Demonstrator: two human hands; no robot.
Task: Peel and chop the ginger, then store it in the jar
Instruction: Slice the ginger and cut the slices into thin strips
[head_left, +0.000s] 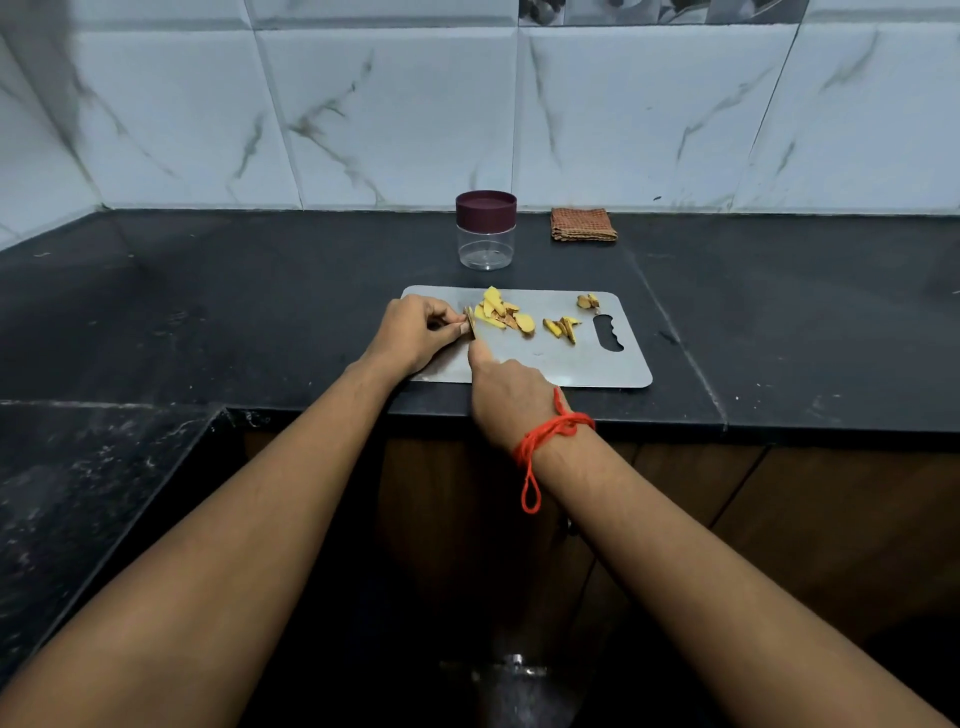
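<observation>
Left hand (415, 330) pinches a ginger piece (470, 319) on the cutting board (571, 364); right hand (511, 395) reaches it, grip hidden. Safe slicing wants a firm, tucked-back pinch.

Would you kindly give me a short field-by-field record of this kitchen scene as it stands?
surface: black counter
cutting board: steel, near the counter's front edge
left hand: pinches a ginger piece at the board's left end
right hand: beside that piece, forefinger stretched toward it; any tool is hidden
cut ginger: yellow slices lying loose on the board
jar: clear, looks empty, behind the board
lid: maroon, on the jar
cloth: folded, right of the jar
</observation>
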